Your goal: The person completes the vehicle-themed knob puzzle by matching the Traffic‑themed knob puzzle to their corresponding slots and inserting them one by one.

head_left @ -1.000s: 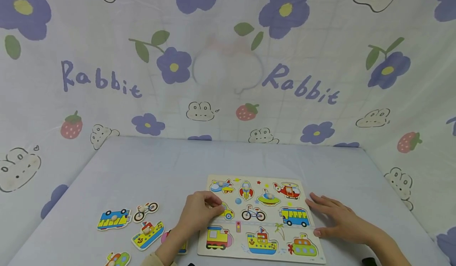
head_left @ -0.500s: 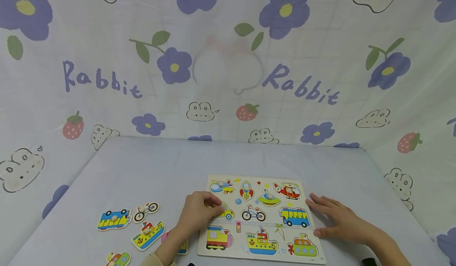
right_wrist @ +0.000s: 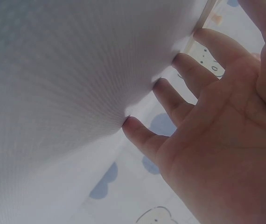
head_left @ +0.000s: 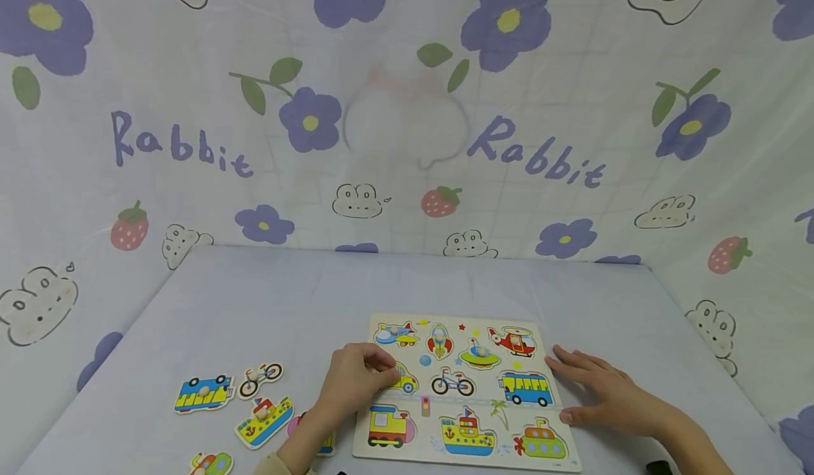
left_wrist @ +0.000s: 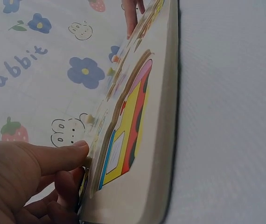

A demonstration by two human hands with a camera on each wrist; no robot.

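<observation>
Head view gives us the puzzle board (head_left: pixel 467 402) on the desk (head_left: pixel 407 284), slightly nearer the right edge than the left and well short of the far edge. Our left hand (head_left: pixel 356 379) pinches the yellow car piece (head_left: pixel 408 380) at its slot by the board's left edge; we cannot tell if it sits flush. Our right hand (head_left: pixel 604 396) spreads its fingers at the board's right edge. A plane (head_left: pixel 396 333), rocket (head_left: pixel 439 341), saucer (head_left: pixel 480 353) and helicopter (head_left: pixel 515 341) fill the far slots. Toward the desk's left edge lie a bus (head_left: pixel 203 394), bicycle (head_left: pixel 259 379), boat (head_left: pixel 265 422) and submarine (head_left: pixel 213 464). Our left forearm (head_left: pixel 304 438) partly blocks the train piece (head_left: pixel 327 445). Patterned cloth (head_left: pixel 407 128) hangs behind the desk's far edge.
</observation>
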